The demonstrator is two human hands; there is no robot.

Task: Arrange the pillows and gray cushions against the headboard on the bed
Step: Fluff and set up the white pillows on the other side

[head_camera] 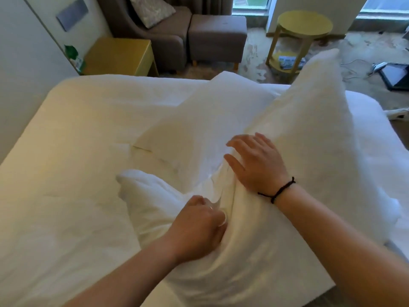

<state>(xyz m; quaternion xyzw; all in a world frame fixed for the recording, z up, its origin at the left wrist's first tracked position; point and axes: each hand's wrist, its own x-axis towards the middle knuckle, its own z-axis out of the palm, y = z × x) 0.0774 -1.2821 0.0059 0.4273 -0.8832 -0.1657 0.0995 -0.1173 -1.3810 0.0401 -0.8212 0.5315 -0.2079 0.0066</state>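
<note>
A large white pillow (pixel 305 134) stands tilted on the white bed (pixel 66 151), its far corner raised at the right. My left hand (pixel 199 224) is clenched on the pillow's bunched fabric near its lower end. On the pillow's side, just above that, my right hand (pixel 254 162) lies flat with fingers spread; a black cord circles its wrist. A patterned gray cushion (pixel 150 7) rests on the armchair beyond the bed. The headboard is out of view.
Beyond the bed stand a brown armchair (pixel 155 41) with a footstool (pixel 217 38), a yellow nightstand (pixel 119 56) at the left wall, and a round yellow side table (pixel 303 29). A laptop (pixel 396 76) and cables lie on the floor at the right.
</note>
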